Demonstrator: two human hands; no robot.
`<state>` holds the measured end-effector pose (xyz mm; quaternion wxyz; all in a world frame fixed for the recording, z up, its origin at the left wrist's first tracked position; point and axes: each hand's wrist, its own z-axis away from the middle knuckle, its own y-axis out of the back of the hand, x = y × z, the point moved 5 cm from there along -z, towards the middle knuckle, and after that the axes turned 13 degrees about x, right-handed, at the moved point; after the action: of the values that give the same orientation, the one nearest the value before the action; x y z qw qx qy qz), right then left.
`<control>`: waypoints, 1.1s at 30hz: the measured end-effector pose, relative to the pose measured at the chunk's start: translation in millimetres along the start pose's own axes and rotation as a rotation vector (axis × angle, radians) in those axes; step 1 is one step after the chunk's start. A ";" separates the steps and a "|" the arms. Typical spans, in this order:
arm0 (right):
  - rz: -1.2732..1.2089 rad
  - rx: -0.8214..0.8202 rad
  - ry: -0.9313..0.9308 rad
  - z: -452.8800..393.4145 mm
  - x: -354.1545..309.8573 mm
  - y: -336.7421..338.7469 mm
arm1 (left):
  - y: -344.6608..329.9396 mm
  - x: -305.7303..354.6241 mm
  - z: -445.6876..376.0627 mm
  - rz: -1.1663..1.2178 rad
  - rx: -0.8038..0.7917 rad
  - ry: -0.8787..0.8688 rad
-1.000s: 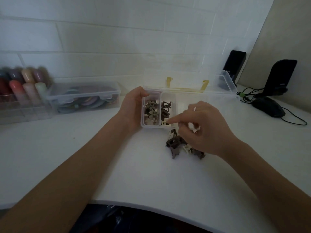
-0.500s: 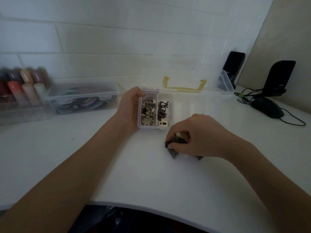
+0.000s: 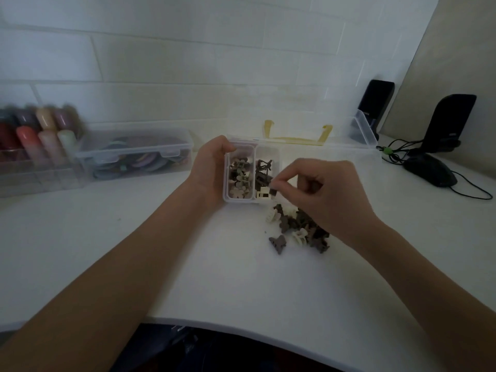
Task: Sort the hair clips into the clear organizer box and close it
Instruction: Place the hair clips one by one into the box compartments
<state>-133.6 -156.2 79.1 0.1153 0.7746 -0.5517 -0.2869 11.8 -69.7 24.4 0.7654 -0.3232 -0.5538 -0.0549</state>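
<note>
left hand (image 3: pixel 212 170) wrapped round box (image 3: pixel 252 201) at 9 o'clock side, prob to stop it sliding; right hand (image 3: pixel 322 194) pinching dark clip (image 3: pixel 273 190) over right compartment, about to drop; loose pile (image 3: pixel 298 229) at 5 o'clock of box, so lots left, lid not shut

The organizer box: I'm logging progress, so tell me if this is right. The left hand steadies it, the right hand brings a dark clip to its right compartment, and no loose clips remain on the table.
Not quite. The head view shows a pile of loose clips on the table, beside the right hand. The rest holds: the left hand steadies the organizer box, and the right hand brings a dark clip to its right compartment.
</note>
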 end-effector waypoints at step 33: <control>0.146 -0.189 0.141 21.8 -0.8 -2.3 | 1.3 -5.5 -5.6 0.008 0.029 0.023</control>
<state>-144.4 -151.6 60.6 0.2468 0.7364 -0.5676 -0.2731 14.8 -73.3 18.0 0.7765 -0.3137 -0.5443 -0.0478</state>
